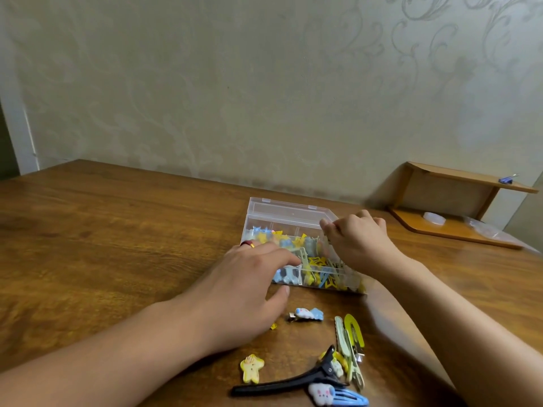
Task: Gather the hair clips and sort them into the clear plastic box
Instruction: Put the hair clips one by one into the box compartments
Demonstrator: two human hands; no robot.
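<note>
A clear plastic box (293, 218) stands open on the wooden desk (117, 230), its lid tipped back toward the far wall. Inside, dividers split it into compartments holding a jumble of yellow, blue and pale green hair clips (316, 264).

The left hand (249, 277) reaches in over the box's near left corner, fingers stretched fairly straight and dipping into the left compartments, thumb hanging just outside the near wall. A red and gold ring (248, 244) sits on one finger. Whether the fingertips hold a clip cannot be told; the grip looks loose and apart.

The right hand (357, 239) is at the box's right side, fingers curled together around the top of the right wall or something thin there; the blur hides exactly what it pinches.

More clips lie loose on the desk nearer than the box. A blue and white cloud clip (308, 314) lies just near of the box. To its right, a pale green clip (348, 353) and a yellow clip (354, 329) lie side by side, touching. A yellow star clip (251, 368) lies further left, with a long black clip (288, 381) running near it, and a blue snap clip (338, 395) with a white figure at the nearest edge.

At the far right a small wooden shelf (458, 201) stands against the wall.
</note>
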